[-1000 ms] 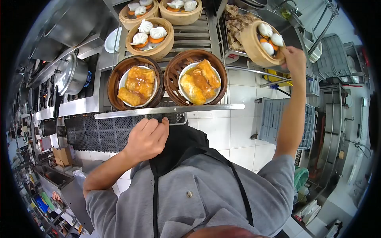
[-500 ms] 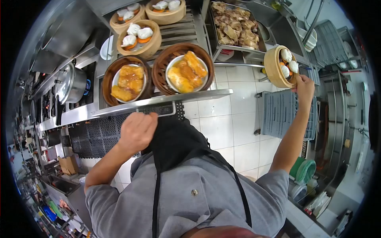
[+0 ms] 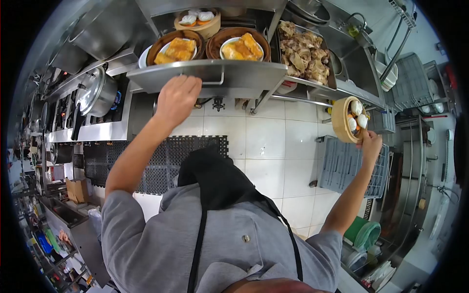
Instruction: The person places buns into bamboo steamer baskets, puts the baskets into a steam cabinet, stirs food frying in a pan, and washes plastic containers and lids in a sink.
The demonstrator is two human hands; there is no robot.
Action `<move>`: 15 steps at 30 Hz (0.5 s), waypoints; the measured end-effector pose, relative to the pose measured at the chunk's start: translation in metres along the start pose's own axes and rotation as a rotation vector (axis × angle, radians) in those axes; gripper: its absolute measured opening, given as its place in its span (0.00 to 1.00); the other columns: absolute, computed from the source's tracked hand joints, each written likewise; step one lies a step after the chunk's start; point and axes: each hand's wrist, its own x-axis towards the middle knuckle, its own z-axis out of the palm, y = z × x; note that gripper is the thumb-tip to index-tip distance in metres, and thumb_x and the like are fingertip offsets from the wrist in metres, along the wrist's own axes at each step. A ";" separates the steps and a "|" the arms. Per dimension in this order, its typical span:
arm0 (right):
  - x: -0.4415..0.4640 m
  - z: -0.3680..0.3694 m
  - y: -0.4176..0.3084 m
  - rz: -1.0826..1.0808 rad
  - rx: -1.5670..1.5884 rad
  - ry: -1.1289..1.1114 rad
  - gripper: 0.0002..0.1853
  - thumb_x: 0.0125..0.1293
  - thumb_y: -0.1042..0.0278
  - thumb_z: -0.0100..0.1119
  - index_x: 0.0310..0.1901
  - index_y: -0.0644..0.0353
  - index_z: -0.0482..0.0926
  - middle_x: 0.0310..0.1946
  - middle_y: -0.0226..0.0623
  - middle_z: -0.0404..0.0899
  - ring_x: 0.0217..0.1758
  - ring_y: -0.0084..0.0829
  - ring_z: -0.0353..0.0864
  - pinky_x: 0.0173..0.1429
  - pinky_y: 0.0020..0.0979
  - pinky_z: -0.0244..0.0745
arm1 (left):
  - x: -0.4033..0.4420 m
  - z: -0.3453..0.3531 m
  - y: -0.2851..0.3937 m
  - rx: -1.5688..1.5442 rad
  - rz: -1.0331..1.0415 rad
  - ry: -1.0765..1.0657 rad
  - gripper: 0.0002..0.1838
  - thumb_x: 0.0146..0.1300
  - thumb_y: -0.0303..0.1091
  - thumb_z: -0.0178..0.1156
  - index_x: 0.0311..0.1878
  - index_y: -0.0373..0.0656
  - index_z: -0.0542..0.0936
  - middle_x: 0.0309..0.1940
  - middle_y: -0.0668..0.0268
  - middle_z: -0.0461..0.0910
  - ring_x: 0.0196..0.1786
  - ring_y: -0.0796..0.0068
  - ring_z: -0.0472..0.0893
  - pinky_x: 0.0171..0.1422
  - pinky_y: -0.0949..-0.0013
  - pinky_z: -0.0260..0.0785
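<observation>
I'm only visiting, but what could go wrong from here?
The lidless steamer basket is held at its edge by the right hand alone, so its dumplings might spill if it tips. With the left hand at the drawer handle, a sharp jolt could upset the golden rolls.

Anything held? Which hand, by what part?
Right hand: bamboo steamer basket, by its near edge. Left hand: metal drawer handle, at its left end.
</observation>
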 end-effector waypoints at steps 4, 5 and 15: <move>-0.003 0.006 -0.011 0.050 0.000 -0.001 0.13 0.63 0.69 0.56 0.37 0.74 0.83 0.21 0.41 0.82 0.19 0.26 0.82 0.22 0.26 0.78 | 0.038 0.034 -0.039 0.034 -0.010 0.014 0.07 0.49 0.28 0.57 0.34 0.39 0.78 0.28 0.65 0.73 0.34 0.67 0.77 0.41 0.65 0.71; -0.005 0.008 -0.014 0.057 0.002 0.010 0.13 0.63 0.69 0.56 0.37 0.74 0.83 0.21 0.41 0.82 0.19 0.26 0.82 0.22 0.26 0.78 | 0.047 0.043 -0.049 0.065 -0.016 0.000 0.07 0.49 0.28 0.57 0.33 0.40 0.78 0.29 0.65 0.74 0.35 0.67 0.77 0.41 0.65 0.72; -0.011 0.016 -0.049 0.103 0.018 0.029 0.12 0.64 0.71 0.55 0.35 0.75 0.82 0.22 0.40 0.81 0.18 0.24 0.80 0.20 0.25 0.76 | 0.104 0.116 -0.126 0.100 -0.032 0.053 0.07 0.50 0.27 0.59 0.35 0.42 0.80 0.29 0.65 0.75 0.34 0.65 0.79 0.39 0.63 0.74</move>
